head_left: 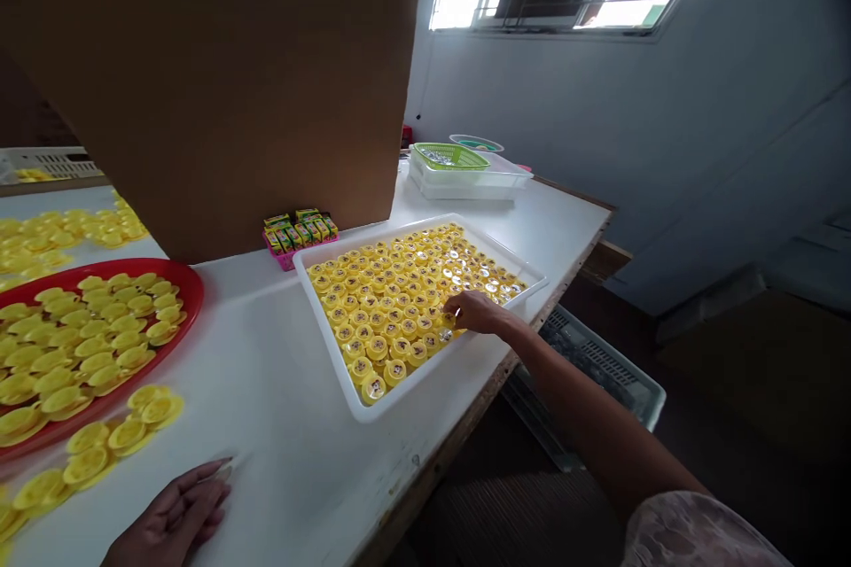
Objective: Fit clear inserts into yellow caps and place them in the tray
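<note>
My right hand [477, 312] reaches over the near edge of a white tray [363, 412], thumb and fingers pinched on a small round yellow piece [448, 318]. Rows of yellow round cases [377, 347] with printed picture tops fill this tray, some shiny under the window light. At the lower left, my left hand [174, 514] is just above the white table, its fingers closed together. Whatever sits at its fingertips is too small to make out. Nearest to it is a line of loose yellow pieces [86, 465].
A red tray [192, 288] of yellow pieces stands left. A pink basket [285, 260] of small boxes is beside the cardboard panel [279, 89]. A green basket [452, 157] rests on white bins [465, 186] behind. Below the table edge lies a grey crate [598, 363].
</note>
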